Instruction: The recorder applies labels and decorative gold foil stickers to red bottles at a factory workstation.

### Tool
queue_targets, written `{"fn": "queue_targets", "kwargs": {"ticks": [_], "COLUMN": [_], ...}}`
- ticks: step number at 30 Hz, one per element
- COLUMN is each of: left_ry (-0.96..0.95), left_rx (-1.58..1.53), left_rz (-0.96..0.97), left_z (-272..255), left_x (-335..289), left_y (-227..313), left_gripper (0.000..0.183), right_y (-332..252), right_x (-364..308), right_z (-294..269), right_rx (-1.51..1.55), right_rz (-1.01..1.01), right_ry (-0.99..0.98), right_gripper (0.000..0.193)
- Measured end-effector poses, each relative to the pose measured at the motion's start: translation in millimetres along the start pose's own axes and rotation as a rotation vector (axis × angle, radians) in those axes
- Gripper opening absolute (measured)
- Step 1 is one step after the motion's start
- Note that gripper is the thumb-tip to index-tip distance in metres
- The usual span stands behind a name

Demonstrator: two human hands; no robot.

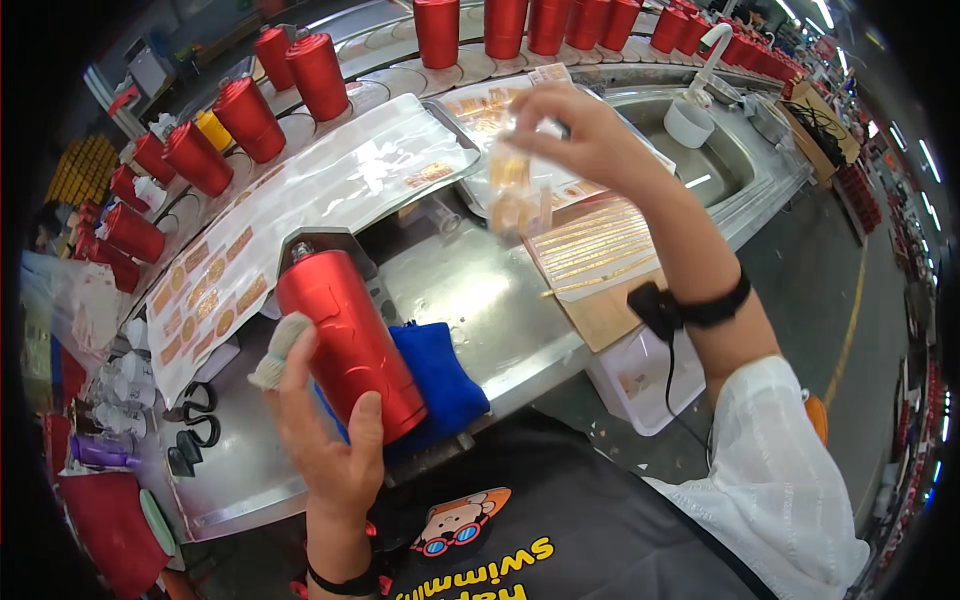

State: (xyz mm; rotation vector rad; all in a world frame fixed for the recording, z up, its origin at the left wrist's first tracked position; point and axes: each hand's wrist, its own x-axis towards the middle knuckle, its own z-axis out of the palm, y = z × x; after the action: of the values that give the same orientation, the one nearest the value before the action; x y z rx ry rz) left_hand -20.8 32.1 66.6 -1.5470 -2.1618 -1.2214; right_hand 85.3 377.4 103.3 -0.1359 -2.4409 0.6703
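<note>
A glossy red bottle (350,335) lies tilted on a folded blue cloth (440,380), its neck end in a dark angular stand (330,243). My left hand (335,440) is against the bottle's near left side, fingers stretched out and thumb apart; one finger wears a pale knitted cover (281,350). Farther off, my right hand (590,135) is raised over printed sheets, its fingers pinched together. From them hangs a clear film with gold decals (512,180), smeared by motion. A long sheet of gold decals (215,285) lies left of the bottle.
Red bottles (250,118) line a curved conveyor at the back. At right, a steel sink (735,165) holds a white cup (690,122). A board with gold strips (597,255) lies before it, above a white bin (650,380). Black straps (195,425) lie at left.
</note>
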Motion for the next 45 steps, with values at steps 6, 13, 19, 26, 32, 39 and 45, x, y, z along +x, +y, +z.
{"fn": "queue_targets", "kwargs": {"ticks": [6,13,19,26,32,39,45], "left_ry": [-0.100,-0.280,-0.153,-0.091,-0.118,0.028,0.047], "left_rx": [-0.030,0.007,-0.099,-0.144,-0.817,-0.957,-0.736], "left_rz": [-0.165,-0.201,-0.161,-0.106,-0.245,-0.604,-0.604], "left_z": [7.8,1.8,13.9,18.0,2.6,21.6,25.3], "left_x": [-32.1,-45.8,-51.8,-57.0,-36.4,4.2,1.4], "left_y": [-19.7,-24.1,-34.2,-46.4,-47.6,-44.7,-43.2], "left_gripper": [0.107,0.124,0.121,0.121,0.100,0.077,0.085], "right_y": [153.5,189.9,71.2,-92.4,-120.6,-96.9,-95.5], "right_x": [44.7,50.6,35.4,40.0,54.7,51.5,48.1], "right_z": [30.8,63.1,27.8,20.5,65.8,124.6,128.3], "right_rx": [-0.307,-0.619,-0.354,0.106,0.245,0.230,0.292], "right_rz": [0.286,0.252,-0.076,-0.228,-0.315,-0.157,-0.156], "right_ry": [-0.183,-0.388,-0.149,-0.216,-0.308,-0.338,-0.328], "right_gripper": [0.027,0.024,0.012,0.013,0.011,0.016,0.017]}}
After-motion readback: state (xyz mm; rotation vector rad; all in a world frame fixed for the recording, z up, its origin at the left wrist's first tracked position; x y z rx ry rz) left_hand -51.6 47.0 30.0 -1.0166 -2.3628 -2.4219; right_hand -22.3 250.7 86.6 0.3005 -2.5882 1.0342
